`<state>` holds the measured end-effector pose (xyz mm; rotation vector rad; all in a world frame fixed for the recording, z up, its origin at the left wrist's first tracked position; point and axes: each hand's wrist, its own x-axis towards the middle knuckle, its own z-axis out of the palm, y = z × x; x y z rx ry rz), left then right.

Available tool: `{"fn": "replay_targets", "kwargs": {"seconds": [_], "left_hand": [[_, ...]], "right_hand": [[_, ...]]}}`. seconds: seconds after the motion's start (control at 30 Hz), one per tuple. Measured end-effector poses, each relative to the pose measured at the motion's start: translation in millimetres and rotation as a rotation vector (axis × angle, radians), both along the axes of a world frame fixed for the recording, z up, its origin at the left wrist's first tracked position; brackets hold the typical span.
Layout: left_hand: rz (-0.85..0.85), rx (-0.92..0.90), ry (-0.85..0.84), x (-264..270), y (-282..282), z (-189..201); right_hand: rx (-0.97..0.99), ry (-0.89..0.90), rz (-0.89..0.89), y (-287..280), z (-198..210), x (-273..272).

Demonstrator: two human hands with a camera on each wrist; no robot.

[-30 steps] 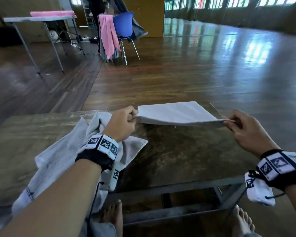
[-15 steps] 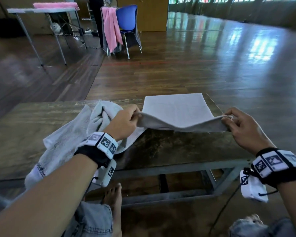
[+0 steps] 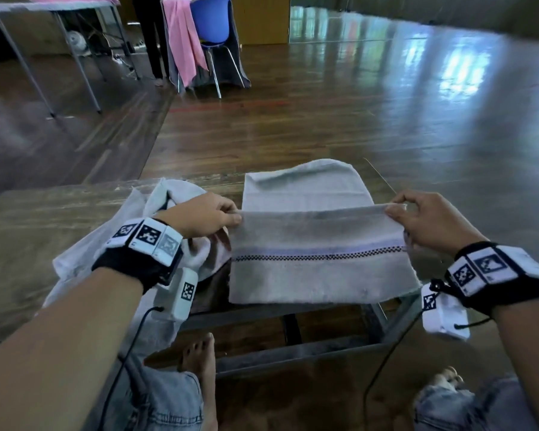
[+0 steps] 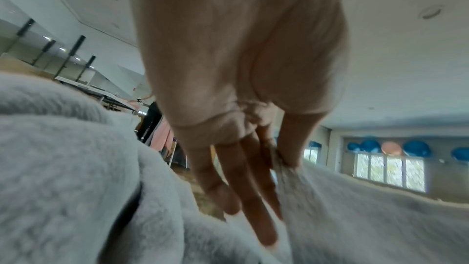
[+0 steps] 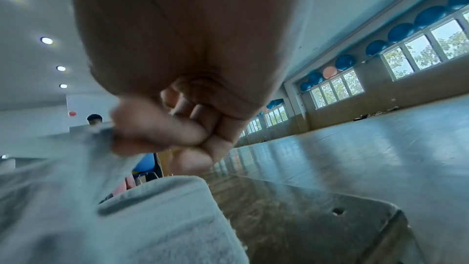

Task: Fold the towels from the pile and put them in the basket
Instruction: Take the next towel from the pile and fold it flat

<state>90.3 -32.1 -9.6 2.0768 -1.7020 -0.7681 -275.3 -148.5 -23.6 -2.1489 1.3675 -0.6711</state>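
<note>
— Since a second ago the towel [image 3: 319, 244] has changed a good deal: back then it was a flat folded sheet stretched level between the hands above the table, and now the held fold is lifted, with a long flap hanging down toward the person and showing a dark checkered stripe across it. What about the far end?

— Its far part lies flat on the wooden table [image 3: 44, 219], reaching almost to the far edge, while the near flap drapes over the table's front edge.

— And the hands?

— Both are pinching it. The left hand [image 3: 204, 214] grips the left end of the raised fold between thumb and fingers; in the left wrist view the thumb and forefinger nip the cloth while the other fingers [image 4: 251, 204] stretch down along it. The right hand [image 3: 430, 220] holds the right end, and the right wrist view shows its fingers [image 5: 162, 127] curled tight on the edge.

— Where is the pile?

— A crumpled pile of towels [image 3: 112, 241] sits on the table under and beside the left wrist, spilling over the near edge. Farther back on the floor stand a blue chair [image 3: 212, 23] draped with a pink cloth [image 3: 182, 42] and a second table [image 3: 47, 7]
</note>
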Motion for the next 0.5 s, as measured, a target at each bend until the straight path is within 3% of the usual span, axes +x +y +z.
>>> {"fn": "replay_targets", "kwargs": {"seconds": [0.17, 0.27, 0.4, 0.5], "left_hand": [[-0.009, -0.131, -0.026, -12, -10, -20], [-0.022, -0.055, -0.104, -18, -10, -31], [-0.093, 0.056, -0.269, -22, -7, -27], [-0.171, 0.146, -0.211, -21, -5, -14]], "right_hand": [[-0.04, 0.159, -0.097, -14, -20, 7], [-0.008, 0.18, -0.004, -14, -28, 14], [0.136, 0.441, 0.159, -12, -32, 21], [0.185, 0.463, 0.182, -16, -21, 18]]}}
